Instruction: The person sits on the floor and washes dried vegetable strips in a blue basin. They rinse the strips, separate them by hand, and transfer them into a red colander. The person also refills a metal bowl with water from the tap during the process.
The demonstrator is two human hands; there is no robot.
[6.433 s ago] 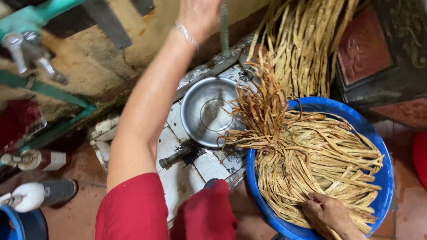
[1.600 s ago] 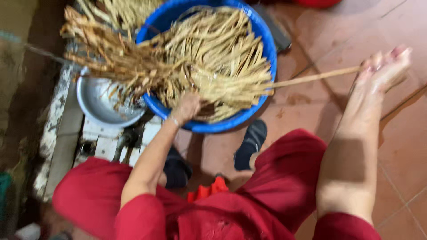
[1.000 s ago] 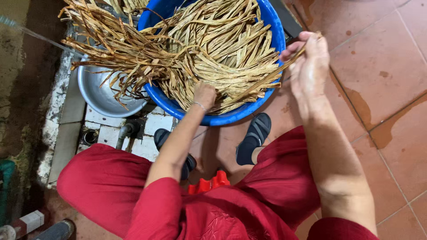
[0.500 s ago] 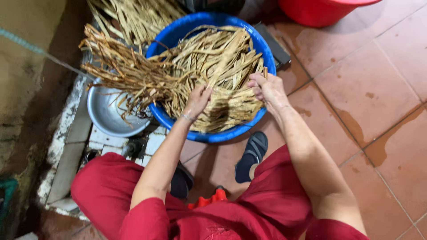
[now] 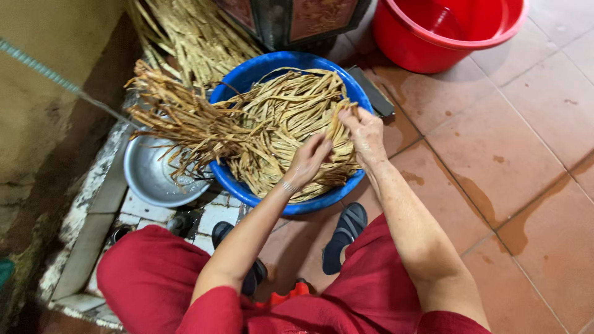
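**Blue basin of dried strips, both hands at the near rim**

- Round blue plastic basin [image 5: 230, 179]: stands on the wet terracotta floor tiles [image 5: 526, 161], heaped with long, flat, tan dried plant strips [image 5: 278, 117]. One loose sheaf of the strips spills over the basin's far-left rim and hangs above the neighbouring bowl.
- Left hand [image 5: 307, 162]: lies on the heap near the front of the basin, fingers curled down into the strips, a thin bangle at the wrist. Whether it has actually closed on any cannot be told.
- Right hand [image 5: 365, 133]: just beside the left, at the basin's right edge, fingers pinched narrow around a few strip ends that rise from the pile.
- Round grey metal bowl [image 5: 154, 179]: touching the basin's left side, on a white-tiled ledge; holds no strips that can be seen.
- Red plastic bucket [image 5: 445, 37]: well apart, beyond the basin, interior wet.
- Second stack of the same strips [image 5: 192, 43]: leaning behind the basin against the wall.
- Black sandals [image 5: 343, 238]: under the red-clad knees, near the basin.
- Progress, as judged: the basin remains nearly full and tangled; handling looks barely under way, the bulk still left.
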